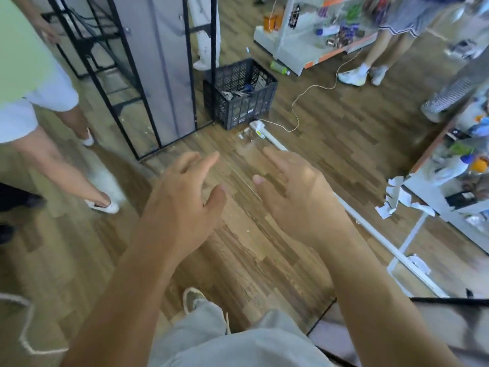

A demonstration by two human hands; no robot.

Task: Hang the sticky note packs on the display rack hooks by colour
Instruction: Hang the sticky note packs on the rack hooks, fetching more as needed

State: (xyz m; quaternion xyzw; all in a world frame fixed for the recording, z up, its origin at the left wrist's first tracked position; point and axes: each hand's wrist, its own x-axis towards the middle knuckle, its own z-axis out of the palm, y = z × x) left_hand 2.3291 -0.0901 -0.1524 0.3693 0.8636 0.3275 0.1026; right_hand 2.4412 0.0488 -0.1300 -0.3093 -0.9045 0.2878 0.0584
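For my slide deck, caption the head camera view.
Left hand and right hand, both open and empty, above wood floor, black crate ahead.

Bare wooden floor (251,234) lies open across the middle of the frame. At the upper left a black-framed rack (169,75) and a black crate (238,94) close it off. A white rail (370,227) runs diagonally toward the lower right, with what seems a cluttered shelf (434,205) beyond it. A person's legs (66,165) stand at the left.

Brown wood-plank floor (330,133); black lattice crate (239,102); black frame (100,83); white rail (370,226); grey trousers (238,345).
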